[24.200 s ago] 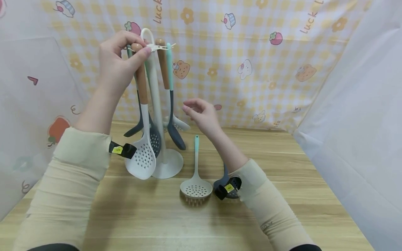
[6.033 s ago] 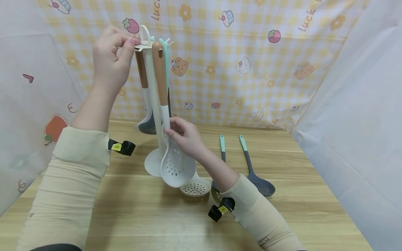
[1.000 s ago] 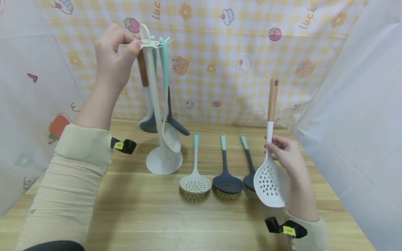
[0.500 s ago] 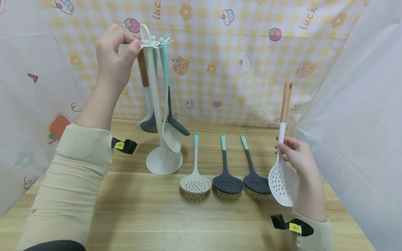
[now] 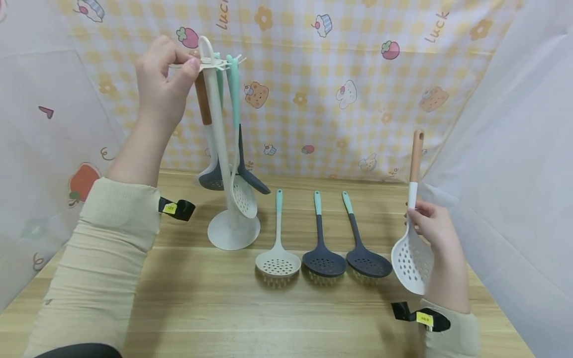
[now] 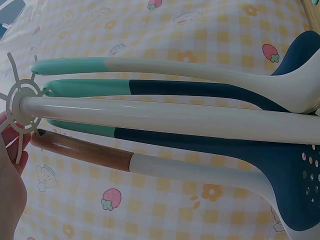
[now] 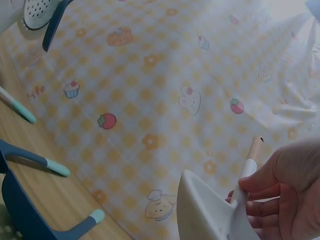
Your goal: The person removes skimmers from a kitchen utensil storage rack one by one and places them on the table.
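At the right side of the table my right hand (image 5: pixel 431 223) grips a white skimmer (image 5: pixel 407 261) by its white shaft. Its wooden handle points up, and its holed bowl hangs low beside the dark skimmers. My left hand (image 5: pixel 167 74) pinches the hooked ring (image 6: pixel 22 112) at the top of a white utensil stand (image 5: pixel 219 149). Several utensils hang there: one wooden-handled (image 6: pixel 85 150), a cream skimmer with a mint handle (image 5: pixel 243 196), and dark ones with mint handles (image 6: pixel 90 88). In the right wrist view, thumb and fingers close round the white shaft.
Three skimmers lie in a row on the wooden table (image 5: pixel 215 313): a cream one (image 5: pixel 278 262), a dark one (image 5: pixel 324 261) and another dark one (image 5: pixel 368 261), mint handles pointing away. Behind hangs a checked cloth (image 5: pixel 304 119); a white sheet (image 5: pixel 506 164) borders the right side.
The right hand has carried the white skimmer from the stand to the right, past the dark skimmers, lowering it slightly in the last second. The left hand stays at the stand's top.
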Action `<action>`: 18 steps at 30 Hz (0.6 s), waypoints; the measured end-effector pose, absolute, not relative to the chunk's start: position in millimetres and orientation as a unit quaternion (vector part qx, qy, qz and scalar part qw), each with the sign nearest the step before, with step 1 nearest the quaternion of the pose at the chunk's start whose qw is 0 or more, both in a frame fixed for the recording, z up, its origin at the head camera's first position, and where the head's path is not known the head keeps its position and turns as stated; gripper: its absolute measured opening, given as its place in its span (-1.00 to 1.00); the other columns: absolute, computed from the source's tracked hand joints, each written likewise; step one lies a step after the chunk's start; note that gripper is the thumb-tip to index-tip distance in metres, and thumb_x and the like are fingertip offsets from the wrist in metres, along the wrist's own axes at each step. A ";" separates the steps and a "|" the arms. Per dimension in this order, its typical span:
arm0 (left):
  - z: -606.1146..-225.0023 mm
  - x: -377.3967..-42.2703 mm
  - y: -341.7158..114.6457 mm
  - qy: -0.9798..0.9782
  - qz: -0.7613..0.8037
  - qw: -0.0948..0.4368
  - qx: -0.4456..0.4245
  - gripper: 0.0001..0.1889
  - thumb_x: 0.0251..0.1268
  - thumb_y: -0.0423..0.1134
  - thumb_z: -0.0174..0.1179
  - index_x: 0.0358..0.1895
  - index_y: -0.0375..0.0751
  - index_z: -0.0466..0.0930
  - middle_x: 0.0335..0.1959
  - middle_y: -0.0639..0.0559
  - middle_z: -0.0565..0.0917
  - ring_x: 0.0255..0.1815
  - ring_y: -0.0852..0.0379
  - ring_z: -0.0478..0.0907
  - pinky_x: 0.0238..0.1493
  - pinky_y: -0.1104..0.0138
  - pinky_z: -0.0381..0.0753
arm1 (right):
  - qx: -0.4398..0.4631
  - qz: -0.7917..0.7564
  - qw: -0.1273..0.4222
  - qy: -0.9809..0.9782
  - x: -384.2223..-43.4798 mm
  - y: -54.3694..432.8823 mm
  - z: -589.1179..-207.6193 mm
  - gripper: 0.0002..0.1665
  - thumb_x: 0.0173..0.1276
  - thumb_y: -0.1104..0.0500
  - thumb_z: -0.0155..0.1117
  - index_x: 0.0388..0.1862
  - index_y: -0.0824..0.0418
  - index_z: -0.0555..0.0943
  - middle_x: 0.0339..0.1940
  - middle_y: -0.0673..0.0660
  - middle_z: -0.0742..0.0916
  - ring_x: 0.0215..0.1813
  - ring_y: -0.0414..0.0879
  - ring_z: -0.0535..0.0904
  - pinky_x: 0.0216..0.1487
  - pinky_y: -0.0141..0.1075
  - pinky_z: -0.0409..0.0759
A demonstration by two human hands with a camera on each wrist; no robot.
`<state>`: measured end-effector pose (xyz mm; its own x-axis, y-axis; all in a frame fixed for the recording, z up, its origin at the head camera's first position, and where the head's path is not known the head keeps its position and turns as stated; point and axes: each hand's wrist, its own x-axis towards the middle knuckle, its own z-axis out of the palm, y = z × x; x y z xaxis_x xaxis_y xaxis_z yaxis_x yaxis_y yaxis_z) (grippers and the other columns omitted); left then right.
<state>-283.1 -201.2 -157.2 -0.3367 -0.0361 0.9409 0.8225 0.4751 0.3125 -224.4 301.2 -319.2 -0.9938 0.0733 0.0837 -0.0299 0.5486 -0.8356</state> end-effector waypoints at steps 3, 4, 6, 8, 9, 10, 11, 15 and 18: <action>-157.7 -283.6 -200.7 -0.698 -0.439 0.497 -0.269 -0.69 0.05 -0.11 -0.03 -0.54 -0.28 0.57 -0.47 0.32 0.43 -0.26 0.27 0.41 -0.12 0.42 0.30 | -0.026 0.473 0.048 -0.879 -227.1 305.5 -322.7 -0.53 0.47 0.28 -0.01 0.24 0.57 0.33 -0.26 0.01 0.69 -0.34 -0.38 0.53 -0.31 -0.38 0.57; -157.9 -283.7 -200.8 -0.698 -0.441 0.497 -0.268 -0.70 0.05 -0.11 -0.03 -0.54 -0.27 0.58 -0.47 0.31 0.44 -0.26 0.27 0.41 -0.12 0.42 0.30 | -0.030 0.474 0.045 -0.879 -227.9 306.8 -323.8 -0.51 0.47 0.27 -0.01 0.26 0.57 0.32 -0.22 0.07 0.69 -0.34 -0.38 0.53 -0.30 -0.38 0.58; -158.1 -283.9 -200.8 -0.697 -0.440 0.498 -0.270 -0.70 0.05 -0.11 -0.03 -0.54 -0.27 0.58 -0.47 0.33 0.43 -0.26 0.28 0.41 -0.12 0.42 0.29 | -0.034 0.472 0.040 -0.880 -229.1 309.8 -325.4 -0.50 0.47 0.27 -0.02 0.27 0.57 0.30 -0.16 0.14 0.67 -0.33 -0.38 0.53 -0.30 -0.38 0.58; -158.2 -283.9 -201.0 -0.696 -0.430 0.502 -0.281 -0.68 0.07 -0.12 -0.04 -0.52 -0.32 0.57 -0.46 0.36 0.42 -0.26 0.29 0.41 -0.13 0.42 0.30 | -0.038 0.470 0.035 -0.881 -229.8 312.7 -326.5 -0.49 0.48 0.27 -0.03 0.28 0.58 0.28 -0.13 0.19 0.66 -0.33 -0.39 0.52 -0.29 -0.38 0.58; -158.3 -283.9 -201.3 -0.695 -0.422 0.505 -0.289 -0.67 0.08 -0.14 -0.05 -0.51 -0.34 0.57 -0.45 0.38 0.42 -0.26 0.29 0.41 -0.13 0.42 0.30 | -0.041 0.470 0.033 -0.881 -230.1 314.1 -326.9 -0.48 0.48 0.27 -0.04 0.29 0.59 0.27 -0.12 0.19 0.65 -0.33 -0.39 0.52 -0.29 -0.38 0.58; -158.3 -283.8 -201.4 -0.694 -0.420 0.506 -0.292 -0.67 0.09 -0.14 -0.06 -0.51 -0.34 0.57 -0.45 0.40 0.42 -0.26 0.30 0.41 -0.14 0.42 0.30 | -0.044 0.470 0.033 -0.881 -230.3 315.4 -327.3 -0.48 0.48 0.26 -0.04 0.29 0.59 0.26 -0.11 0.21 0.65 -0.33 -0.39 0.52 -0.29 -0.38 0.58; -158.4 -283.8 -201.3 -0.694 -0.418 0.507 -0.293 -0.67 0.09 -0.14 -0.06 -0.51 -0.35 0.57 -0.45 0.41 0.41 -0.26 0.30 0.41 -0.13 0.42 0.30 | -0.047 0.468 0.032 -0.882 -230.3 316.5 -327.6 -0.47 0.49 0.26 -0.05 0.30 0.60 0.26 -0.09 0.23 0.64 -0.32 -0.39 0.51 -0.29 -0.39 0.58; -158.4 -283.7 -201.3 -0.694 -0.417 0.508 -0.294 -0.68 0.09 -0.15 -0.06 -0.50 -0.33 0.58 -0.44 0.42 0.41 -0.25 0.30 0.42 -0.12 0.42 0.30 | -0.058 0.463 0.029 -0.884 -231.0 320.9 -329.5 -0.47 0.50 0.23 -0.06 0.30 0.59 0.26 -0.02 0.32 0.61 -0.31 -0.40 0.51 -0.28 -0.40 0.58; -158.4 -283.7 -201.3 -0.693 -0.419 0.508 -0.292 -0.69 0.09 -0.15 -0.06 -0.50 -0.32 0.58 -0.45 0.41 0.41 -0.25 0.30 0.42 -0.12 0.42 0.31 | -0.059 0.461 0.022 -0.885 -232.6 324.3 -332.0 -0.47 0.50 0.23 -0.06 0.29 0.60 0.27 -0.05 0.31 0.62 -0.31 -0.38 0.52 -0.28 -0.39 0.57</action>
